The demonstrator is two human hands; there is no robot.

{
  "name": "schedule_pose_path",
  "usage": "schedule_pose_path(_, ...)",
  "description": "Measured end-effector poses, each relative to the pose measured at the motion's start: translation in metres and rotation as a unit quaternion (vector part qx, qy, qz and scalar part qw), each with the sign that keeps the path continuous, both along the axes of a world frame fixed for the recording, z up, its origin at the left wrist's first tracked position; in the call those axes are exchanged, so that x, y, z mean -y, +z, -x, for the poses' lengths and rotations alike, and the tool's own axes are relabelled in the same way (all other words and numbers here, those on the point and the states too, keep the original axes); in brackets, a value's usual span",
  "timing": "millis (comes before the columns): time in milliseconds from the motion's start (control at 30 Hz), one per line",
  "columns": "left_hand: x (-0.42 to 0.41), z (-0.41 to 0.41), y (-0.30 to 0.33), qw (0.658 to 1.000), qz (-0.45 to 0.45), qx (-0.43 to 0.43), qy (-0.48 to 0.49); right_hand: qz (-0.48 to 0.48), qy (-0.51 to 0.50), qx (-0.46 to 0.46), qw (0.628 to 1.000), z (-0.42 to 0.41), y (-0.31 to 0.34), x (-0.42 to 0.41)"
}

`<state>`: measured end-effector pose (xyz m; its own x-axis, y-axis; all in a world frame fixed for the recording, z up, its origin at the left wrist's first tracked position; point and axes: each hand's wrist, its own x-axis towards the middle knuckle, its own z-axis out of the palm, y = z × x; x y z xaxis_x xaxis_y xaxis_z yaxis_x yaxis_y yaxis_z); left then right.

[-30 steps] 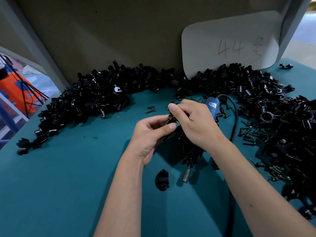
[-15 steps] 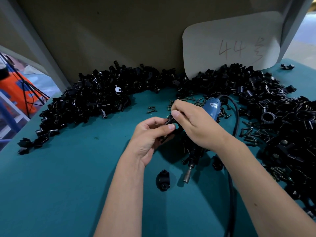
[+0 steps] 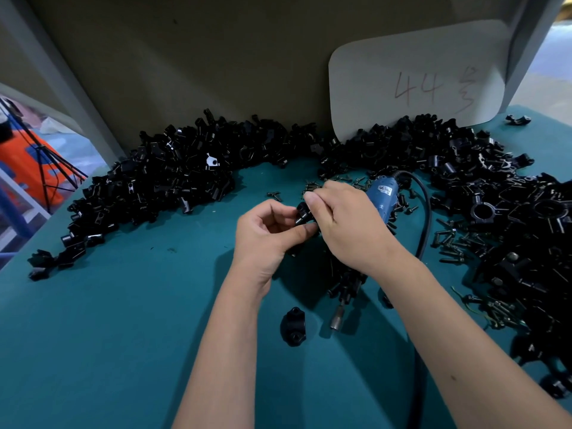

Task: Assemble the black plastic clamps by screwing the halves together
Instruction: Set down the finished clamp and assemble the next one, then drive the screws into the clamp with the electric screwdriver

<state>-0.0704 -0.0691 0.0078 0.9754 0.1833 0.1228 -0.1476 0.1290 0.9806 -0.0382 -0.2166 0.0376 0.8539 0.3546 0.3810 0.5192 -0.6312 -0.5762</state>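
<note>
Fingers (image 3: 312, 201) of the right hand (image 3: 346, 230) are curled round a small black clamp piece (image 3: 302, 212), which is also pinched by the left hand (image 3: 263, 233) above the middle of the teal table (image 3: 123, 320). Both wrists are bent inward. One clamp half (image 3: 293, 326) is lain nearer the front edge, beside a blue screwdriver (image 3: 382, 196). Black parts (image 3: 161, 178) are piled along the back edge.

Small black clamp (image 3: 305, 213) pinched between both hands, loose clamp half (image 3: 293, 326) flat on teal table nearby
</note>
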Motion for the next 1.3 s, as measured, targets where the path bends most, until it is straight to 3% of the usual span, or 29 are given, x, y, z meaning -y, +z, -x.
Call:
schedule_pose_path(133, 0.002, -0.002, -0.001, 0.999, 0.002, 0.016, 0.027, -0.019, -0.039, -0.005, 0.999, -0.001, 0.001, -0.004)
schedule_pose_path(233, 0.003, -0.003, 0.001, 0.989, 0.132, -0.053, 0.028, -0.078, -0.146, 0.004, 0.986, -0.003, -0.001, 0.006)
schedule_pose_path(333, 0.002, -0.003, 0.004, 0.953, 0.286, -0.096, -0.004, 0.016, -0.305, 0.038, 0.952, -0.007, -0.006, 0.02)
schedule_pose_path(400, 0.0, -0.001, 0.005, 0.93, 0.353, -0.104, -0.013, 0.056, -0.345, 0.006, 0.937, -0.008, -0.008, 0.027)
schedule_pose_path(500, 0.0, 0.002, 0.006, 0.913, 0.393, -0.111, -0.019, 0.08, -0.333, -0.115, 0.933, -0.012, -0.013, 0.035)
schedule_pose_path(600, 0.0, 0.001, 0.006, 0.907, 0.404, -0.115, -0.026, 0.053, -0.3, -0.176, 0.936, -0.019, -0.013, 0.043)
schedule_pose_path(767, -0.001, 0.0, 0.003, 0.904, 0.407, -0.126, -0.034, -0.084, -0.288, -0.215, 0.929, -0.026, -0.012, 0.055)
schedule_pose_path(833, -0.002, -0.001, 0.002, 0.91, 0.395, -0.125, -0.034, -0.193, -0.26, -0.208, 0.923, -0.025, -0.012, 0.06)
schedule_pose_path(900, -0.003, -0.003, -0.001, 0.934, 0.335, -0.122, -0.017, -0.353, -0.231, -0.229, 0.878, -0.023, -0.004, 0.062)
schedule_pose_path(1033, 0.003, -0.004, -0.002, 0.98, 0.175, -0.09, 0.015, -0.58, -0.155, -0.311, 0.737, -0.016, 0.012, 0.066)
schedule_pose_path(1200, 0.007, -0.002, -0.003, 0.999, 0.0, -0.035, 0.007, -0.824, 0.004, -0.273, 0.497, -0.016, 0.021, 0.063)
schedule_pose_path(1233, 0.008, -0.001, -0.003, 0.999, -0.03, -0.035, 0.008, -0.838, 0.026, -0.267, 0.475, -0.017, 0.022, 0.063)
schedule_pose_path(1300, 0.009, -0.001, -0.005, 0.997, -0.066, -0.042, 0.01, -0.829, 0.031, -0.264, 0.493, -0.017, 0.022, 0.062)
